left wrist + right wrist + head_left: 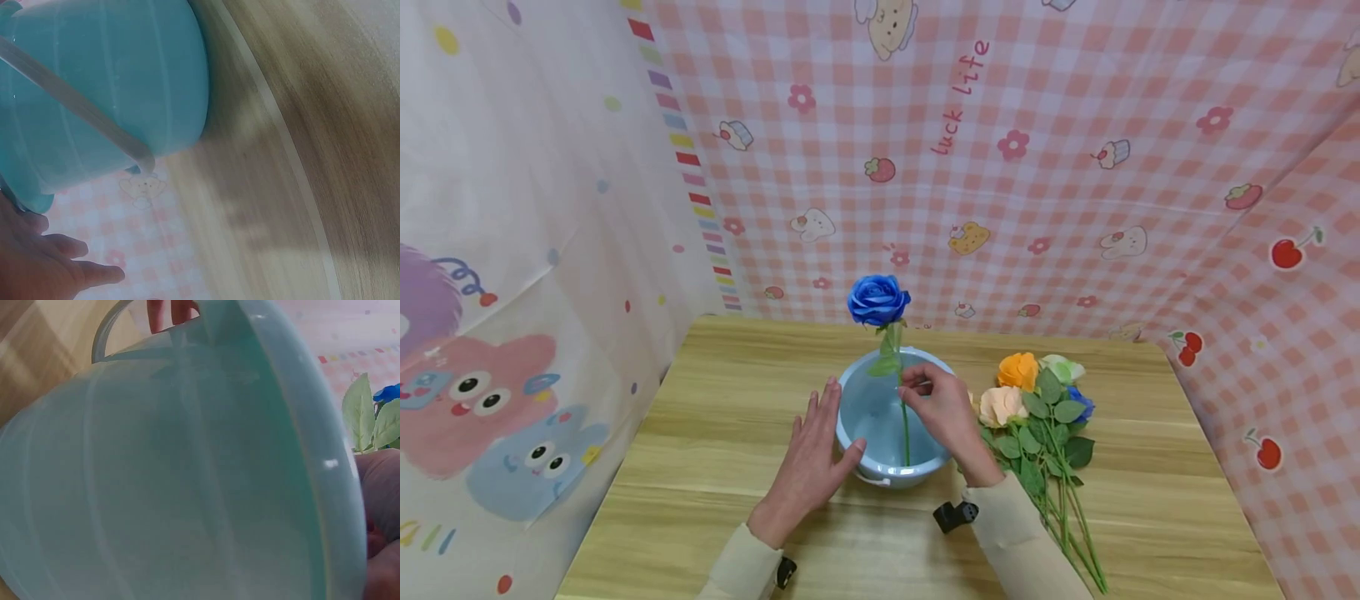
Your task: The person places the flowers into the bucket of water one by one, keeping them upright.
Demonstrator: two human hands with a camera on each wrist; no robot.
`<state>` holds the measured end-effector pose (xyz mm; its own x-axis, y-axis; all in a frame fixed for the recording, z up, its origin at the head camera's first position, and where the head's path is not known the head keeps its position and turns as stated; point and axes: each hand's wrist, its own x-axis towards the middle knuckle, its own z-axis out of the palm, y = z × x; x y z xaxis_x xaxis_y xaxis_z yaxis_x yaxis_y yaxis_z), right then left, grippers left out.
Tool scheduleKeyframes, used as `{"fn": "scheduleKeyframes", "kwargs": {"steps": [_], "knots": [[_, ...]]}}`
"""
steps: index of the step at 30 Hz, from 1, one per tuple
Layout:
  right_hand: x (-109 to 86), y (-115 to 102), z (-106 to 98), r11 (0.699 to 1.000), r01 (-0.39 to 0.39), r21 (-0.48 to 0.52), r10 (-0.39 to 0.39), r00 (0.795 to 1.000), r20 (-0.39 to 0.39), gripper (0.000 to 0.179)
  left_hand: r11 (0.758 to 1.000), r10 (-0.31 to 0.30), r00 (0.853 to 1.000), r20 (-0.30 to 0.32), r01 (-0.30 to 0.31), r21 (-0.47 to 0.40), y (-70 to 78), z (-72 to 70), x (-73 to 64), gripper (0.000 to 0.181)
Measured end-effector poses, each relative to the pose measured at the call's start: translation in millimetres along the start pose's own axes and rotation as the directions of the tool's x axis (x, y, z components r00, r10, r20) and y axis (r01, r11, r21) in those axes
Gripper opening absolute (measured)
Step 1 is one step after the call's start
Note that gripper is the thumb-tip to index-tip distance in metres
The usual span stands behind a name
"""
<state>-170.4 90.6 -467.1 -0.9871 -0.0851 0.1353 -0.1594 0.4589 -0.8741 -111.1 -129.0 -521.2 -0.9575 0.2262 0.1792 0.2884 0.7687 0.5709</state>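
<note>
A light blue bucket [895, 473] stands upright on the table. My right hand [943, 408] is over its right rim and pinches the green stem [906, 433] of a blue artificial rose [878, 301]. The stem's lower end reaches down inside the bucket, and the bloom rises above the far rim. At the left rim rests my left hand [808, 450], fingers straight and thumb spread along the near side. In the left wrist view the outer bucket wall [106, 81] and its white handle [81, 106] show. The bucket mostly hides my right hand in the right wrist view.
Right of the bucket, several artificial roses lie in a bunch: an orange rose [1018, 371], a peach rose [1002, 407], a pale green one [1062, 368] and a blue one [1081, 405]. Their green stems [1078, 533] point to the table's front. Checked cloth [925, 208] hangs behind the wooden table [745, 375].
</note>
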Motion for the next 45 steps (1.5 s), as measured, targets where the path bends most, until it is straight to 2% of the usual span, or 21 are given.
{"fn": "scheduleKeyframes", "kwargs": {"steps": [5, 8, 26, 35, 45], "knots": [[5.3, 2, 5, 0.998, 0.029, -0.052, -0.027, 0.999, 0.024, 0.013, 1.000, 0.005, 1.000, -0.002, -0.005, -0.001, -1.3, 0.3, 0.2, 0.089], [8.8, 3, 8, 0.998, 0.021, -0.062, -0.018, 0.999, 0.050, 0.013, 1.000, 0.005, 1.000, -0.003, -0.005, 0.004, -1.8, 0.7, 0.5, 0.089], [28.2, 5, 16, 0.984, -0.086, -0.159, 0.116, 0.975, 0.190, 0.011, 1.000, 0.018, 1.000, -0.019, -0.019, -0.007, -2.0, 1.1, 0.2, 0.088], [31.1, 6, 19, 0.977, -0.093, -0.189, 0.133, 0.968, 0.211, 0.011, 1.000, 0.001, 1.000, -0.005, -0.001, -0.007, -0.8, 0.9, 0.6, 0.088], [33.1, 7, 20, 0.972, -0.089, -0.217, 0.137, 0.967, 0.213, 0.009, 1.000, 0.028, 0.999, -0.031, -0.028, 0.001, -2.4, 2.1, 0.5, 0.087]]}}
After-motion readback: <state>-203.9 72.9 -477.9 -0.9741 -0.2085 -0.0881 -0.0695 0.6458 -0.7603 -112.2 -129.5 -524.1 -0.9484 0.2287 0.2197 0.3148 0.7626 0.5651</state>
